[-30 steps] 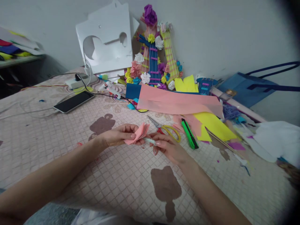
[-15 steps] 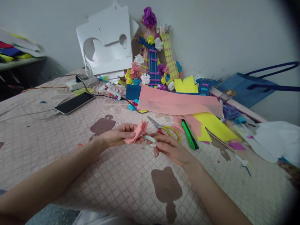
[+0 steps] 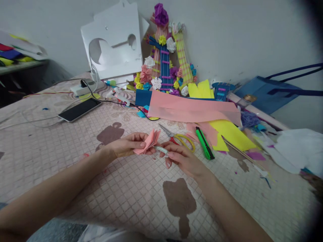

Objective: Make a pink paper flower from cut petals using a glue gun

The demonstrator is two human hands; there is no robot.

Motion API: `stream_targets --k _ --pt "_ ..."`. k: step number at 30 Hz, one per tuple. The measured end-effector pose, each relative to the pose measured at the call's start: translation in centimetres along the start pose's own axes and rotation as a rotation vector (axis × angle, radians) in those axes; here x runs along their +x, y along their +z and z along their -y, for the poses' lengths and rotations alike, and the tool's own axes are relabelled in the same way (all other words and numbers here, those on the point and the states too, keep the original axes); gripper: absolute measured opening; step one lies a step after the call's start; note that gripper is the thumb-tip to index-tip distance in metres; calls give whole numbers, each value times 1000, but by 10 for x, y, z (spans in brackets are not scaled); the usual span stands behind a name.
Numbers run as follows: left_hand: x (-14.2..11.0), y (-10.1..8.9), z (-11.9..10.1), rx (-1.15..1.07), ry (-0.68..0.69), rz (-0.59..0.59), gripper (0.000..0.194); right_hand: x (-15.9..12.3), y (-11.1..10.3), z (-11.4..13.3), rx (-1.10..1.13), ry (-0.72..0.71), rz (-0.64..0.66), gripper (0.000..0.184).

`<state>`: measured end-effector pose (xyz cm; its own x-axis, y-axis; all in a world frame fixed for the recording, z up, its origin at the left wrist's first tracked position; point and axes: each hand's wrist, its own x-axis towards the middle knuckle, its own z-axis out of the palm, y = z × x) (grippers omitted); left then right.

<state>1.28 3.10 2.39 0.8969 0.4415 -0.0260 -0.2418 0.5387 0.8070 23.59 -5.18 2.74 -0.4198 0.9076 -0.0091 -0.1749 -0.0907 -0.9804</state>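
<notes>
Just left of the scissors (image 3: 172, 135), the left hand (image 3: 132, 144) pinched pink paper (image 3: 149, 142), already folded into layers; the right hand (image 3: 181, 156), just in front of the scissors, pinched a pale strip (image 3: 160, 149). Whether they were joined, I couldn't tell.

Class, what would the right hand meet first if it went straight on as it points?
The right hand would probably meet the folded pink paper in the left hand; whether the pale strip touches it is unclear.
</notes>
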Motion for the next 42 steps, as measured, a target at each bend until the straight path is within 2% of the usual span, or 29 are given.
stream_targets --k 12,18,21,26,34,42 --pt "0 -3 5 51 -29 -11 28 2 5 -4 -33 1 -96 16" --pt "0 -1 -1 20 -8 -17 20 -1 3 3 7 7 11 17" --pt "1 -2 -1 14 -14 -10 19 -2 2 5 6 18 18 17" --pt "1 -3 2 20 -21 -13 23 -1 3 1 23 68 -38 16" --pt "0 1 2 51 -6 8 21 1 8 -2 132 48 -144 10" --pt "-2 0 4 57 -9 14 24 1 5 -4 71 63 -80 16"
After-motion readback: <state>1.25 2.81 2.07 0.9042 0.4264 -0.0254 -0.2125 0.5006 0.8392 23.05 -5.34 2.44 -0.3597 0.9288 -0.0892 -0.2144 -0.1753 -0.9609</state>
